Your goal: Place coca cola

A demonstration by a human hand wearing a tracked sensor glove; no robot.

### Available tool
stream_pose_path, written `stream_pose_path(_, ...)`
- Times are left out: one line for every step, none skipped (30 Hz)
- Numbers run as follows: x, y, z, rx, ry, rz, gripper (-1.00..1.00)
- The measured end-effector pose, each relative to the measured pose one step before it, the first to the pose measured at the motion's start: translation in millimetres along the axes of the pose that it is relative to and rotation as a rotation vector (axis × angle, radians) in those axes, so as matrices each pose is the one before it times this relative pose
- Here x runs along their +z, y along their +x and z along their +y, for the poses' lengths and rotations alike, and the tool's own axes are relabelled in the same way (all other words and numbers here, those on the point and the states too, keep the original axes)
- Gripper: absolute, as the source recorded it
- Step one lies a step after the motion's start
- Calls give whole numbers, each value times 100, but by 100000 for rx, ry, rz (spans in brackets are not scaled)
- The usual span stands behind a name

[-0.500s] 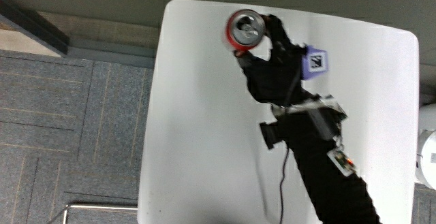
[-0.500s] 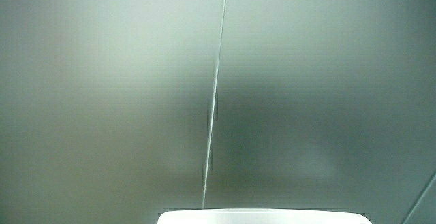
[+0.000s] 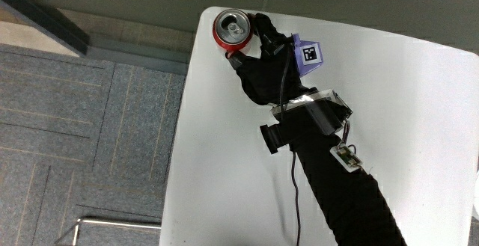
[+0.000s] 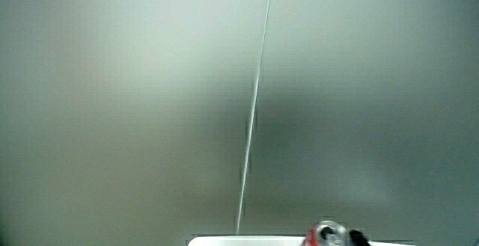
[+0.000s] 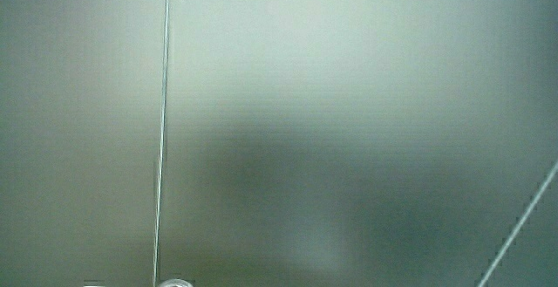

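Hands (image 3: 263, 72): one, black-gloved, patterned cube (image 3: 307, 56) on its back, fingers closed around the side of the coca cola can (image 3: 233, 29). Forearm (image 3: 337, 179) stretched across the white bench (image 3: 217, 149) from the person's side, cable trailing beside it. Can: red, upright, silver top showing, at the bench's corner farthest from the person, close to the edge. Side views mostly pale wall; in a side view, can top (image 4: 325, 235) just visible over the bench edge (image 4: 247, 241), with dark glove beside it.
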Motion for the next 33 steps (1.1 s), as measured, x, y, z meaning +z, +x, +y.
stream_pose_path(101, 267, 18, -455, 221, -312, 0)
stream_pose_path(88, 230, 48, 264, 501, -606, 0)
stream_pose_path(-74, -118, -17, 1187, -80, 2302, 0)
stream_pose_path(67, 545, 44, 41, 701, -1920, 0)
stream_pose_path(-83, 214, -44, 591, 518, 1304, 0)
stream_pose_path(104, 466, -184, -6522, -437, -4811, 0)
stream_pose_path(-114, -200, -125, 2269, 100, 4073, 0)
stream_pose_path(-15, -9, -9, 667, 418, 795, 0)
stream_pose_path(4, -79, -37, -3452, 347, -309, 0)
stream_pose_path(-31, -228, 80, 3082, -278, 618, 0)
stream_pose_path(61, 187, 85, 215, -415, -1073, 0)
stream_pose_path(-55, -153, -25, 520, -19, 1995, 0)
stream_pose_path(35, 191, 13, -404, 18, 44, 0)
stream_pose_path(10, -48, -58, -1135, 180, -774, 0)
stream_pose_path(24, 40, -10, -857, -670, -902, 0)
stream_pose_path(-29, 29, 2, 717, 542, 902, 0)
stream_pose_path(-64, -163, -50, 481, -428, 646, 0)
stream_pose_path(76, 258, -9, -825, 117, -2236, 0)
stream_pose_path(-92, -87, -65, 657, -82, 3775, -5)
stream_pose_path(-5, -80, -74, -940, -413, 1051, -10)
stream_pose_path(205, 555, 60, -746, 295, -2512, -14)
stream_pose_path(77, 108, -1, 439, -17, 551, -19)
stream_pose_path(-43, -271, -131, -286, -296, 1632, -24)
stream_pose_path(127, 281, -9, -153, 806, -1830, -29)
stream_pose_path(-33, -146, -101, -738, -23, 789, -33)
stream_pose_path(5, 5, -48, -198, 22, -165, -38)
stream_pose_path(77, 356, 37, 212, -356, -942, -43)
stream_pose_path(23, -10, -55, -321, 84, -633, -48)
stream_pose_path(-140, -445, -170, -1057, -513, 3470, -52)
stream_pose_path(121, 416, 93, 346, -355, -1541, -57)
stream_pose_path(67, 270, 59, 1072, -188, 40, -62)
stream_pose_path(-10, -121, -90, -366, 287, -474, -67)
stream_pose_path(-33, 68, -55, 129, -112, 1188, -71)
